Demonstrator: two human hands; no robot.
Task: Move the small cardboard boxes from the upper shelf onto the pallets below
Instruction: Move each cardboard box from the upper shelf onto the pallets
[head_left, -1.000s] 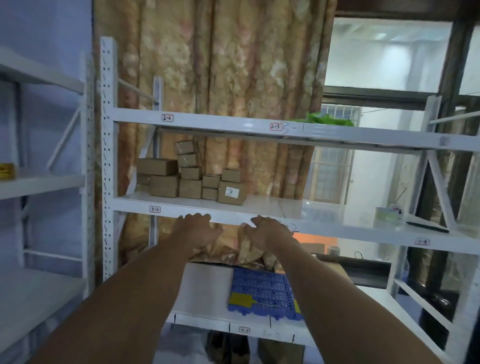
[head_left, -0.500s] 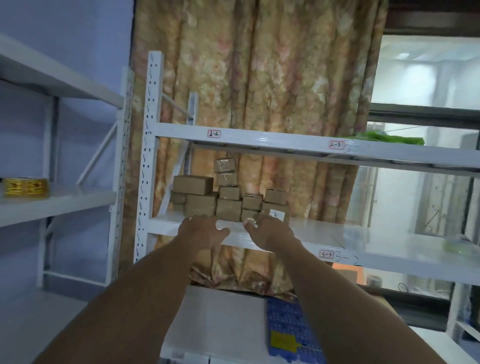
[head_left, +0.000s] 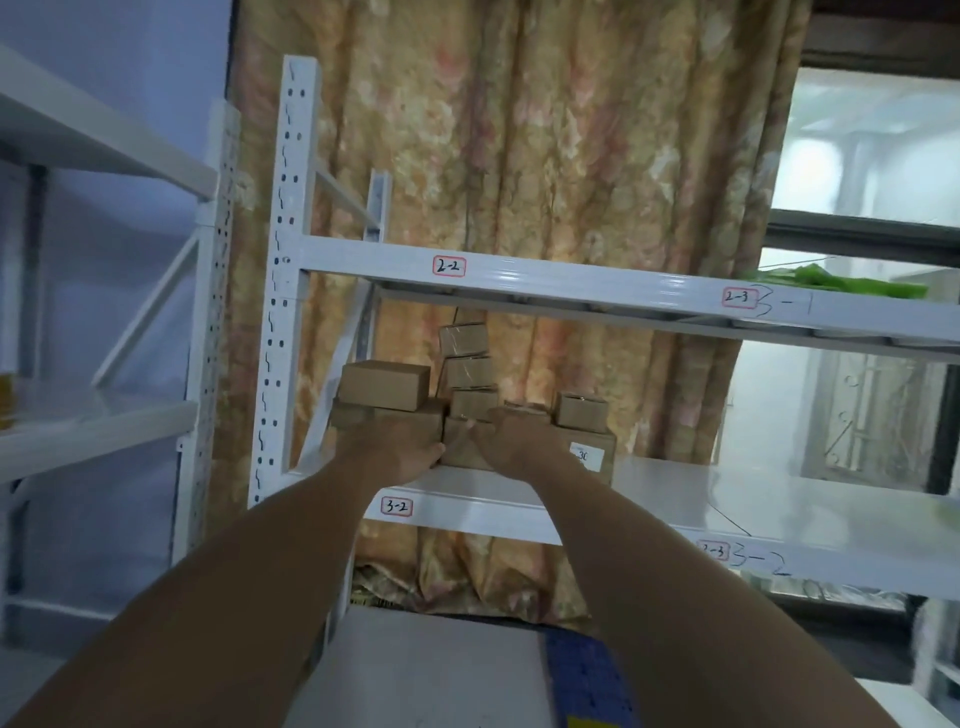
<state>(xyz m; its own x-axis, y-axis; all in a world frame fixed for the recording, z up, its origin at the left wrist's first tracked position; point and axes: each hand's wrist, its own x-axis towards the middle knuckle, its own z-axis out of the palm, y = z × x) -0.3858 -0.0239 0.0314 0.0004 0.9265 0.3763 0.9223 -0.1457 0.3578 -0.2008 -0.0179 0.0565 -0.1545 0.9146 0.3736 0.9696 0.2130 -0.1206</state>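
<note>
1. Okay, both bare arms reach up the middle of the frame to the cardboard boxes (head_left: 470, 373), which are stacked at frame centre on the white shelf (head_left: 467, 506) tagged 3-2.
2. The left hand (head_left: 400, 444) lies against the front of the stack's lower-left box. Its thumb touches the middle bottom box (head_left: 460, 441).
3. Left grip: the fingers are hidden behind the back of the hand, so I cannot tell if they clutch anything.
4. The right hand (head_left: 519, 441) sits just right of that same middle box, pressed up to the stack. Right grip: I cannot tell either.
5. The labelled box (head_left: 592, 454), marked 30, stands at the stack's right end with a smaller box on top.
6. Three small boxes form a column at the stack's centre.
7. The blue pallet (head_left: 587, 675) lies at bottom frame, right of centre, well below the boxes.
8. A floral curtain (head_left: 519, 156) hangs behind the rack.
9. A green item (head_left: 831, 280) lies on the higher shelf at upper right.
</note>
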